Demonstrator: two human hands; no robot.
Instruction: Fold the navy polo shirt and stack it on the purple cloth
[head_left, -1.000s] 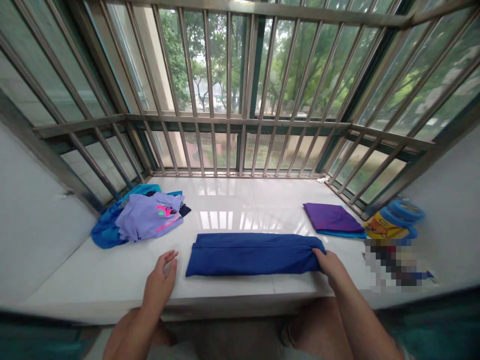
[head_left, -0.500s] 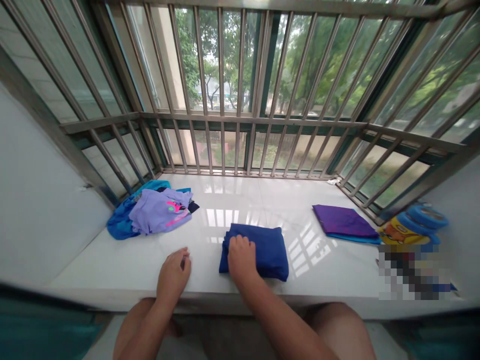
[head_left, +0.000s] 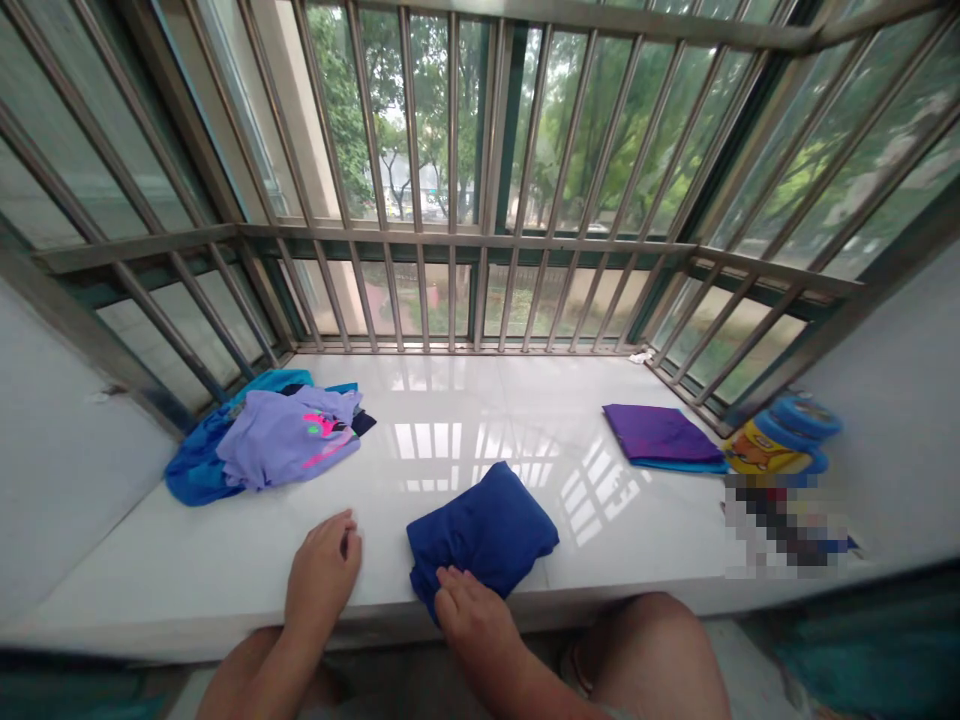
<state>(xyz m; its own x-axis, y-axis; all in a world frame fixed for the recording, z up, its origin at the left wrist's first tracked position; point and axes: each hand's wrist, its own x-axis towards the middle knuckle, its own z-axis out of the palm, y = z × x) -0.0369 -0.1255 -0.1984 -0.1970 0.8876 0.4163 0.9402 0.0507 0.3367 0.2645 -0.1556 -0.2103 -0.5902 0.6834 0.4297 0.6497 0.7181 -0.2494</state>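
Right hand point(head_left: 469, 620) pinches the near corner of the folded blue cloth point(head_left: 484, 532) at the tabletop point(head_left: 225, 560) edge; left hand point(head_left: 322, 575) rests loosely curled, empty, just beside. Best kept flat, edges aligned. Farther off: clothes pile point(head_left: 262, 445), purple cloth point(head_left: 660, 437). Blurred objects at right are unreadable.
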